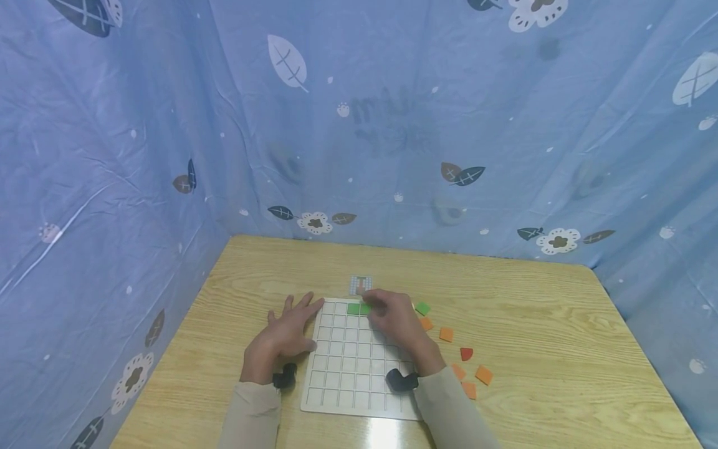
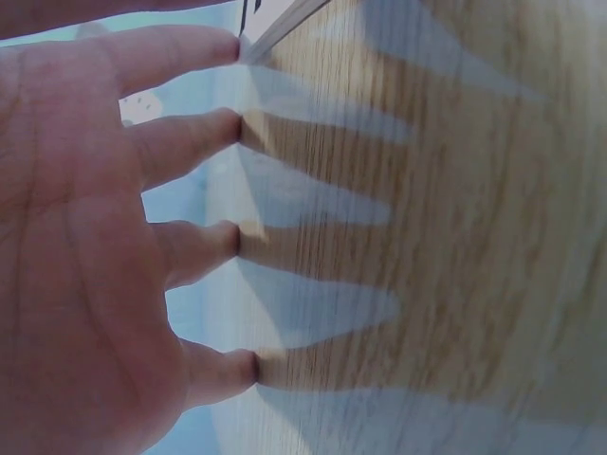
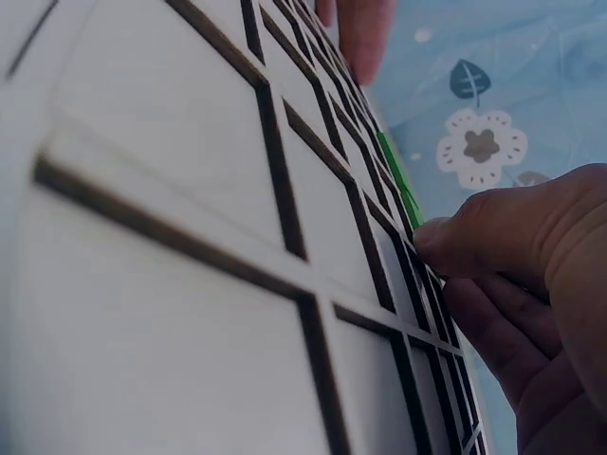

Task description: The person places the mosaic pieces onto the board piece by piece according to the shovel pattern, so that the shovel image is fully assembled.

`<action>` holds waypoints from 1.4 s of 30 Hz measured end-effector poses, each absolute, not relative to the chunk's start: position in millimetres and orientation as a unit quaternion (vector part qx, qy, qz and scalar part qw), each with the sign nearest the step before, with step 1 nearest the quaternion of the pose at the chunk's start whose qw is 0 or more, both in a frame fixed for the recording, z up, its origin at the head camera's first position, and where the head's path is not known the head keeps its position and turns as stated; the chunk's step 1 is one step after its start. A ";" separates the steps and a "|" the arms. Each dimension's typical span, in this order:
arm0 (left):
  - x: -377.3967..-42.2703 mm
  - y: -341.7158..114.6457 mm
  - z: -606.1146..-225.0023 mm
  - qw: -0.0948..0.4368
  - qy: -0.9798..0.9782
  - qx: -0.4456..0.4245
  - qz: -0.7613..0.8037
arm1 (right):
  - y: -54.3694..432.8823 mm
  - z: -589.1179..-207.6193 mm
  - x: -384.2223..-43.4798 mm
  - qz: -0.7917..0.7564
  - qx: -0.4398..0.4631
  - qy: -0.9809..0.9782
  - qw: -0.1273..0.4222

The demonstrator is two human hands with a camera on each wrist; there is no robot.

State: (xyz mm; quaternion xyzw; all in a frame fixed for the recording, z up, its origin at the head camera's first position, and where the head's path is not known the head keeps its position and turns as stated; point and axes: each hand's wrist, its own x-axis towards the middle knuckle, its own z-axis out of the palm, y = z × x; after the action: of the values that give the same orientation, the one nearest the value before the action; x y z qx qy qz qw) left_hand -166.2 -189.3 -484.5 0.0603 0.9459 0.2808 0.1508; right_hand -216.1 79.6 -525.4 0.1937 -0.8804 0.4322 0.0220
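A white square-celled grid board (image 1: 331, 363) lies on the table. Two green square tiles (image 1: 353, 308) sit side by side in its far row. My right hand (image 1: 397, 319) is over the far edge, its curled fingers and thumb pinching the right-hand green tile (image 3: 412, 207); the fingertips are partly hidden. My left hand (image 1: 288, 333) is spread at the board's left side, its thumb near the edge. In the left wrist view, the fingertips (image 2: 226, 239) of that hand rest on the wood.
A small patterned card (image 1: 361, 285) lies just beyond the board. To the right are scattered orange tiles (image 1: 446, 335), a loose green tile (image 1: 422, 308) and a red rounded piece (image 1: 466, 354). A blue printed curtain (image 1: 392, 125) hangs behind the wooden table (image 1: 550, 349).
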 end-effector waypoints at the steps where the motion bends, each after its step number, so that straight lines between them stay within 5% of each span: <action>1: -166.3 -189.5 -484.4 0.151 0.946 0.061 0.281 | 79.9 -525.8 -215.8 0.433 0.193 -0.880 0.023; 16: -166.7 -188.8 -484.3 0.153 0.945 0.060 0.283 | 96.2 -510.6 -209.7 0.470 0.183 -0.864 -0.003; 42: -165.4 -188.7 -480.8 0.157 0.944 0.060 0.284 | 218.6 -489.7 -185.5 0.491 0.148 -0.859 0.007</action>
State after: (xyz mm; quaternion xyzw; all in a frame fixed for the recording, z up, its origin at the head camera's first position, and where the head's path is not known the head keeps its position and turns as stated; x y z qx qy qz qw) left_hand -165.4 -188.7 -480.8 0.0599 0.9441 0.2839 0.1567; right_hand -185.5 218.6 -489.7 0.1475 -0.8588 0.4906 0.0073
